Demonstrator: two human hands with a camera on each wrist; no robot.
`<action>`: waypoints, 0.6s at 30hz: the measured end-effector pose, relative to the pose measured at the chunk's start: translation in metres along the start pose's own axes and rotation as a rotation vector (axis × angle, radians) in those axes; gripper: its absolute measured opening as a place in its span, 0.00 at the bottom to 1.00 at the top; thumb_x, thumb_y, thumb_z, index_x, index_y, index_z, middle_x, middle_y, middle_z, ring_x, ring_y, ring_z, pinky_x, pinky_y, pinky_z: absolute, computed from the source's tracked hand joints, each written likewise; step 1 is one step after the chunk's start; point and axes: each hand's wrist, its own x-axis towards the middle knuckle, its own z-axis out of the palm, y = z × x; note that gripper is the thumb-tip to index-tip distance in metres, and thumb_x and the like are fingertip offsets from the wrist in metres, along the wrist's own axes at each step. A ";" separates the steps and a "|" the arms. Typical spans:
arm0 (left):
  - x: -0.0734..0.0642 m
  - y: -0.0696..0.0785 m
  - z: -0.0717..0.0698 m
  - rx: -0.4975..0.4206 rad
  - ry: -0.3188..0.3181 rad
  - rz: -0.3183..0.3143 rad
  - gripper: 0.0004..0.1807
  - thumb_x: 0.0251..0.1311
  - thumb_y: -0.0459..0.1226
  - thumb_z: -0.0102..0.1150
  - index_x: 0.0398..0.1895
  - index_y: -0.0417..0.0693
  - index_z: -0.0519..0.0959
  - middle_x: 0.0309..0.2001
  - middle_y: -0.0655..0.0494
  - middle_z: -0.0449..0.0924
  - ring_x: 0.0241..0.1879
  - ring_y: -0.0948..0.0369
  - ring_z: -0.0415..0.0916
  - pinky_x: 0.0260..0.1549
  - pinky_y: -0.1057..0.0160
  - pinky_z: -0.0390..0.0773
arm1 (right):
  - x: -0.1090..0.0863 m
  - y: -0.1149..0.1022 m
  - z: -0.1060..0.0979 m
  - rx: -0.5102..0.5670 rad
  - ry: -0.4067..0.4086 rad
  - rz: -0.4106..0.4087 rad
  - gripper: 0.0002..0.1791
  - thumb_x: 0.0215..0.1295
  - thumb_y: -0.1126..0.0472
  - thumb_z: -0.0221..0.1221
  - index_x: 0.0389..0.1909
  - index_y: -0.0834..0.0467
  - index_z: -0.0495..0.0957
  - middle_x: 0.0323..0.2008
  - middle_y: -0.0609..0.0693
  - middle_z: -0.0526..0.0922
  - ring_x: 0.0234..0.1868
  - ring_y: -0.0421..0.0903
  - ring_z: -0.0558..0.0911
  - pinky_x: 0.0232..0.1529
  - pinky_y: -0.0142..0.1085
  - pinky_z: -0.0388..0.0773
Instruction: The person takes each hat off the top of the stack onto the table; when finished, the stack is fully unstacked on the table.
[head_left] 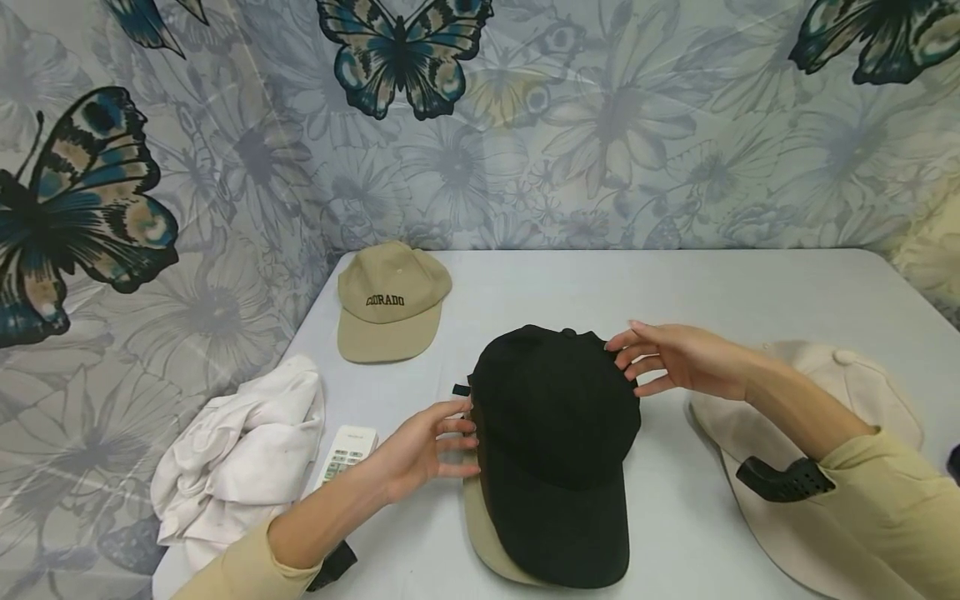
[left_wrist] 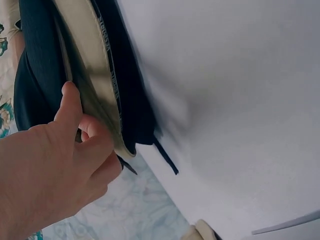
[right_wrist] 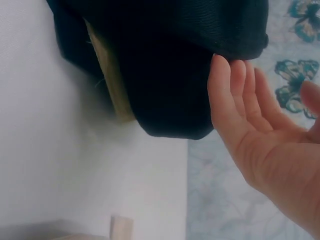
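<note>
A black cap (head_left: 555, 408) tops a stack of caps in the middle of the white table, its brim toward me. A beige cap (head_left: 487, 533) shows under its left edge; in the left wrist view a dark layer with lettering lies beneath the beige cap (left_wrist: 90, 40). My left hand (head_left: 423, 450) touches the stack's left side with loosely extended fingers. At the upper right of the crown, the fingertips of my right hand (head_left: 682, 358) rest against the black cap (right_wrist: 165, 90), fingers relaxed and slightly bent. The undersides of the caps are mostly hidden in the head view.
A tan cap (head_left: 393, 304) with dark lettering sits at the back left. Crumpled white cloth (head_left: 247, 467) and a white remote-like device with buttons (head_left: 348, 450) lie at the left. Partly behind my right arm is a cream cap (head_left: 862, 400). Butterfly-print fabric (head_left: 600, 125) hangs behind the table.
</note>
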 end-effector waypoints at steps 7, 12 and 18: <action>-0.010 -0.007 0.003 0.051 -0.044 0.008 0.24 0.68 0.46 0.48 0.58 0.38 0.61 0.45 0.49 0.67 0.44 0.56 0.71 0.45 0.48 0.77 | -0.003 0.002 0.001 -0.022 -0.012 -0.011 0.21 0.78 0.54 0.38 0.54 0.63 0.72 0.44 0.54 0.74 0.47 0.49 0.79 0.52 0.50 0.75; -0.015 -0.006 0.007 0.090 -0.054 0.004 0.29 0.68 0.49 0.47 0.62 0.38 0.59 0.50 0.45 0.67 0.49 0.53 0.71 0.46 0.49 0.77 | -0.005 0.003 0.000 -0.043 -0.030 -0.030 0.21 0.78 0.55 0.38 0.55 0.63 0.72 0.46 0.56 0.74 0.48 0.50 0.78 0.52 0.51 0.74; -0.019 -0.005 0.007 0.140 -0.067 -0.003 0.33 0.67 0.51 0.47 0.66 0.38 0.58 0.55 0.42 0.66 0.52 0.52 0.70 0.47 0.50 0.76 | -0.006 0.004 -0.001 -0.083 -0.061 -0.064 0.16 0.76 0.63 0.44 0.56 0.64 0.73 0.47 0.57 0.74 0.48 0.50 0.78 0.52 0.52 0.74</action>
